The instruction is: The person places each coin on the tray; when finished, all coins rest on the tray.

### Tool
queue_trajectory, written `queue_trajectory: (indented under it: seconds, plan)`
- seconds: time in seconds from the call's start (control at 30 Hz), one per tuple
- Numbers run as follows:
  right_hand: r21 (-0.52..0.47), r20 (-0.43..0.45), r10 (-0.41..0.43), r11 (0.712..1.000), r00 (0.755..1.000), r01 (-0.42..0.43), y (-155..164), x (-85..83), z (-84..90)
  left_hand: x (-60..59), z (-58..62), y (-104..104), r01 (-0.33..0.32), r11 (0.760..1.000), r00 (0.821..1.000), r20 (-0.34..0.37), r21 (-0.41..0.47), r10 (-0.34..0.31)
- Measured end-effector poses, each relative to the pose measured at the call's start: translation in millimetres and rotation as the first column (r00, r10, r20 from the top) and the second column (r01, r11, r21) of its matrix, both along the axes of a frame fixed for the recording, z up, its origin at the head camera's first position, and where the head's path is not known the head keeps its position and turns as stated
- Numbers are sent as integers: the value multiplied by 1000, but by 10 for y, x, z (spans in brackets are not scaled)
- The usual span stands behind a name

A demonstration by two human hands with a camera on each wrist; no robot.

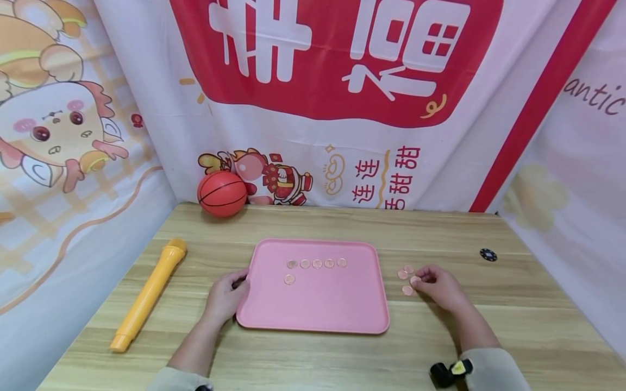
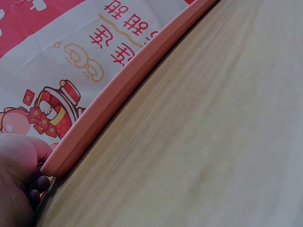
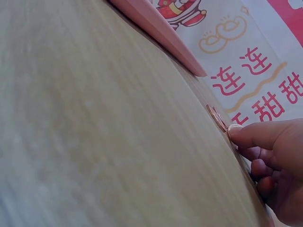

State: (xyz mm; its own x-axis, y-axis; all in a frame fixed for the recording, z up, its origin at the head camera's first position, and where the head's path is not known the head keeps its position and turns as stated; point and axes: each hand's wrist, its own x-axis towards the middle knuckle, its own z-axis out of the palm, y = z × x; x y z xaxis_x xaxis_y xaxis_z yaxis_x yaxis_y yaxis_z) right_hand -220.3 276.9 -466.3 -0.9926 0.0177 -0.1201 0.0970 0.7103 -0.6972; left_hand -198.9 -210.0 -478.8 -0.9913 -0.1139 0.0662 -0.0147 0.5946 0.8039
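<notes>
A pink tray point(image 1: 337, 307) lies on the wooden table, bearing a row of several copper-coloured coins point(image 1: 317, 264) and a single coin point(image 1: 289, 279) below the row's left end. My left hand point(image 1: 227, 296) grips the tray's left edge; in the left wrist view its thumb is at the rim point(image 2: 106, 106) and its fingers are curled beneath. Right of the tray, my right hand point(image 1: 442, 288) pinches a coin point(image 1: 415, 281) between thumb and fingertip, close to the tabletop. Three more coins point(image 1: 407, 291) lie beside those fingertips.
A yellow toy microphone point(image 1: 149, 296) lies left of the tray. At the table's back left sits a small red basketball point(image 1: 222, 194). A black chip point(image 1: 488, 254) lies at the far right. Printed cloth point(image 1: 337, 157) hangs behind the table and at its sides.
</notes>
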Motion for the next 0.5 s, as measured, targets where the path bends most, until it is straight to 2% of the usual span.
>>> queue_trajectory:
  seconds: [0.17, 0.27, 0.5]
  plan:
    - [-155, -3, -6, 988, 1000, 5, -10, -14, -24, 8, 7, -2, -3, 1000, 1000, 7, -2, 3]
    - [-290, 5, 8, 957, 1000, -6, -43, -7, 9, 8, 7, -4, -3, 1000, 1000, 8, -4, 3]
    - [-457, 21, 69, 888, 997, -52, -225, 28, 137, 18, 14, 4, -4, 1000, 1000, -7, -7, 4]
